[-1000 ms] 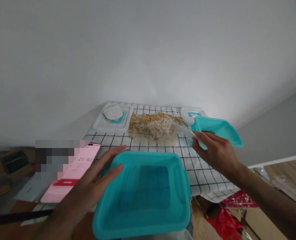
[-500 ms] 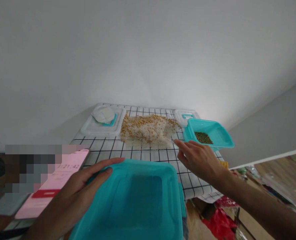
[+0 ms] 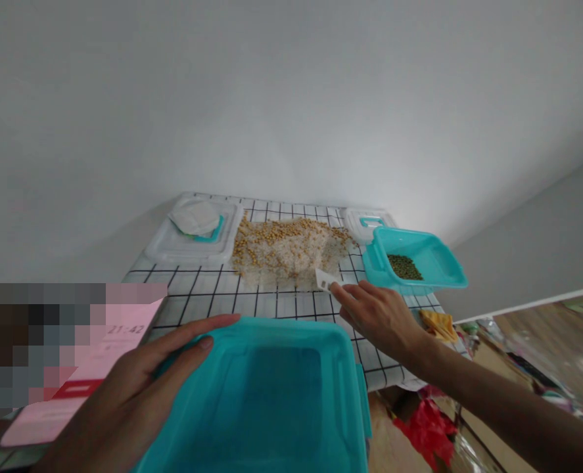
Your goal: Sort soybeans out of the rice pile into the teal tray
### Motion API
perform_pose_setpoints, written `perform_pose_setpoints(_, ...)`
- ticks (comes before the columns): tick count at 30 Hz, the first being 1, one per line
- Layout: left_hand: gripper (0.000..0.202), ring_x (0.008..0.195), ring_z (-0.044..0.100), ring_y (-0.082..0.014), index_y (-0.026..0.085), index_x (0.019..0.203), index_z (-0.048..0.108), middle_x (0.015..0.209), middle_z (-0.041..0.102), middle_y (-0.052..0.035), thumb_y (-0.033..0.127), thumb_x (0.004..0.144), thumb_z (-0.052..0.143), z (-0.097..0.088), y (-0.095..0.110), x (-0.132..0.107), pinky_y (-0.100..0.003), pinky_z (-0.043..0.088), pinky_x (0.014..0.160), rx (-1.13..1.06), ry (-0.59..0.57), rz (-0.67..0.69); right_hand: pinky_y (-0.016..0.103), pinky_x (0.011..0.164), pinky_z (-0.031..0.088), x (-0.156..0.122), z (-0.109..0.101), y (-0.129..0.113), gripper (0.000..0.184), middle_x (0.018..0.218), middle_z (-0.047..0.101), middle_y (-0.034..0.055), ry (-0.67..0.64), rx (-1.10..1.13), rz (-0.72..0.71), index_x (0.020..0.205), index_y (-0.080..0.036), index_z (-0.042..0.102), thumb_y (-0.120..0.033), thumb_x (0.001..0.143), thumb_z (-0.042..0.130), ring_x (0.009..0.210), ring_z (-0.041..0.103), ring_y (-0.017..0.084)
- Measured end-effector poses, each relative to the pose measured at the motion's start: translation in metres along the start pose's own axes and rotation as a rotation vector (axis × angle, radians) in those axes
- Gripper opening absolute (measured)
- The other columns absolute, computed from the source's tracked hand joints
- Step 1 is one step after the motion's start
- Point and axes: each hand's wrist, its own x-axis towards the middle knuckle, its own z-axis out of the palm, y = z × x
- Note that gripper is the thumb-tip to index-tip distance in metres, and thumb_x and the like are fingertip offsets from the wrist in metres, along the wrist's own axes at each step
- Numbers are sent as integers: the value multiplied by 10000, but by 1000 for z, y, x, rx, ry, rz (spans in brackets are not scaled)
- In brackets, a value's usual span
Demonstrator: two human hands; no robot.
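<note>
Two bare hands over a checked bench (image 3: pixel 195 287). Left hand (image 3: pixel 136 381): fingers and thumb closed on the rim of a large turquoise container (image 3: pixel 277 394), which extends rightward from them. Right hand (image 3: pixel 377 318): fingers pinching a small white scraper (image 3: pixel 323 280), its tip at the near edge of the mixed pale and yellow grains (image 3: pixel 291 248), just beyond and left of those fingers. Beyond them, rightward: smaller turquoise container (image 3: pixel 434 253) with green beans (image 3: pixel 404 267). Beyond the left fingers: clear lid (image 3: pixel 181 249). Left of them: pink-screened device (image 3: pixel 123 345).
</note>
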Motion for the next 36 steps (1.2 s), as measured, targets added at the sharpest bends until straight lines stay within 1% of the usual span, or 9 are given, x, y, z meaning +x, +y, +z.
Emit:
perform_pose_setpoints(5, 429, 1097, 728, -244, 395, 1152, 752, 1184, 769, 77, 631, 807, 653, 3, 2, -2, -235, 592, 901, -29, 76, -11, 324, 637, 456, -9, 0, -3, 369, 1119, 733, 45, 57, 37, -37, 1358, -188, 511, -184, 994, 567, 939, 658, 188)
perform_pose_setpoints(11, 400, 1156, 703, -278, 438, 1123, 759, 1220, 756, 61, 636, 796, 641, 6, 9, -6, -325, 571, 1005, -14, 80, -17, 335, 626, 451, 3, -6, 4, 373, 1107, 729, 52, 58, 0, -38, 1377, -181, 504, -211, 1008, 544, 927, 644, 200)
perform_pose_setpoints(16, 415, 1155, 703, -249, 448, 1151, 739, 1225, 752, 92, 646, 800, 639, 4, 6, -5, -256, 577, 957, -19, 50, -38, 335, 609, 449, 9, -3, 4, 390, 1101, 727, 75, 81, -42, -109, 1362, -160, 517, -184, 979, 585, 917, 630, 203)
perform_pose_setpoints(20, 493, 1073, 738, -270, 431, 1168, 744, 1201, 765, 58, 698, 765, 648, 1, -2, 2, -264, 617, 875, -15, 34, -29, 336, 619, 467, -2, -7, 1, 376, 1117, 728, 92, 135, -44, -105, 1356, -145, 515, -150, 982, 559, 893, 621, 200)
perform_pose_setpoints(22, 523, 1067, 740, -275, 429, 1170, 747, 1203, 765, 50, 718, 743, 656, -1, -7, 6, -268, 625, 857, 6, 19, -13, 328, 628, 476, -9, -8, 1, 371, 1107, 733, 86, 127, -27, -98, 1358, -157, 510, -157, 989, 553, 886, 625, 195)
perform_pose_setpoints(27, 537, 1141, 710, -284, 393, 1177, 750, 1213, 759, 66, 718, 763, 645, -3, -10, 8, -294, 601, 938, 41, 52, 12, 334, 649, 505, -18, -3, 2, 382, 1116, 731, 81, 111, -20, -119, 1363, -152, 504, -181, 989, 579, 913, 648, 207)
perform_pose_setpoints(30, 540, 1118, 720, -284, 411, 1171, 751, 1217, 758, 58, 730, 745, 660, -3, -9, 6, -315, 599, 960, 36, 41, 10, 337, 653, 512, -15, -1, 2, 362, 1131, 728, 78, 118, -19, -120, 1361, -146, 510, -180, 1003, 555, 919, 652, 205)
perform_pose_setpoints(32, 528, 1119, 721, -280, 432, 1169, 747, 1223, 754, 64, 736, 746, 657, -2, -9, 5, -307, 601, 954, 26, 35, 18, 342, 642, 507, -11, 0, 1, 357, 1127, 730, 74, 113, -26, -115, 1366, -153, 513, -181, 1011, 540, 915, 653, 207)
perform_pose_setpoints(36, 529, 1149, 705, -263, 416, 1208, 727, 1246, 744, 76, 719, 786, 634, 0, -7, 3, -278, 588, 960, 6, 59, -13, 346, 635, 493, -4, 2, 2, 396, 1141, 729, 71, 80, -44, -82, 1383, -159, 513, -183, 992, 572, 917, 648, 211)
